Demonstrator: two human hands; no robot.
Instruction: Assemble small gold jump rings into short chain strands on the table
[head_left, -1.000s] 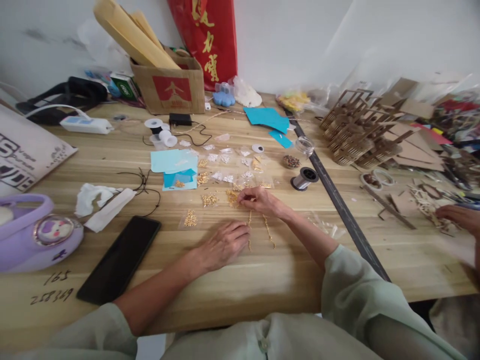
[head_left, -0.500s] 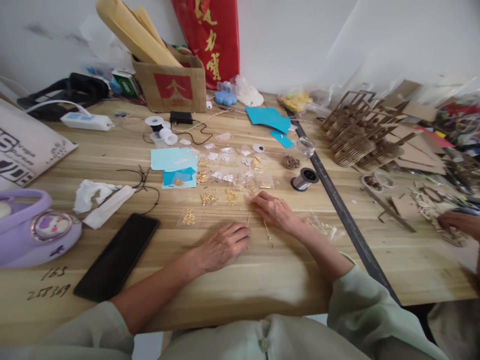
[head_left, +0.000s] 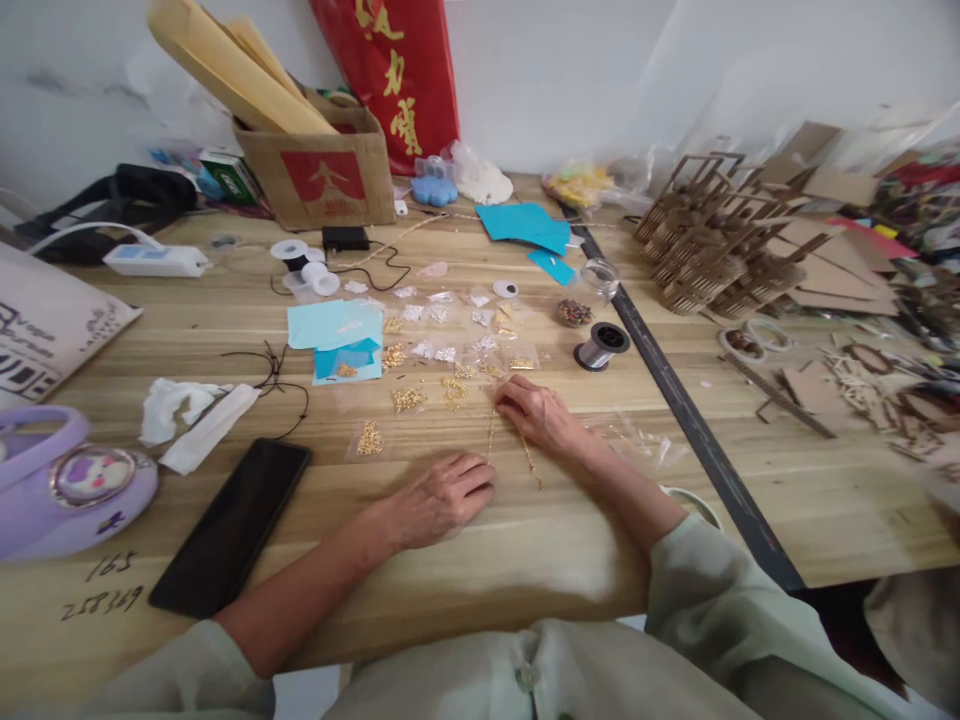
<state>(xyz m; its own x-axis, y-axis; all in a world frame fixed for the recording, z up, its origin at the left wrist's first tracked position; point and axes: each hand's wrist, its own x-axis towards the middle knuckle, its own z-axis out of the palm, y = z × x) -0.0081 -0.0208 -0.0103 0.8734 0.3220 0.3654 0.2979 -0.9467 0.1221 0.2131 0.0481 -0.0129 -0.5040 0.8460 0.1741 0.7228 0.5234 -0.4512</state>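
My right hand (head_left: 541, 412) rests on the table with thumb and fingertips pinched on a thin gold chain (head_left: 490, 440). One strand runs down to the curled fingertips of my left hand (head_left: 450, 492), which look closed on it. Another strand lies loose below my right palm, ending in a small gold piece. Ahead of the hands are small clear bags and piles of gold findings (head_left: 409, 399) and silver ones (head_left: 444, 353). A bag of gold rings (head_left: 370, 437) lies left of my hands.
A black phone (head_left: 232, 525) and purple bag-like item (head_left: 71, 480) are at left. A wire spool (head_left: 602, 346), bead pile (head_left: 574, 312) and small plastic bags (head_left: 637, 440) lie to the right. Brown cardboard racks (head_left: 720, 240) stand behind a dark strip (head_left: 675, 400).
The view has shifted a little. Another person's hand at the right edge has gone out of view. The gold end below my left fingertips no longer shows; both hands keep nearly the same pose.
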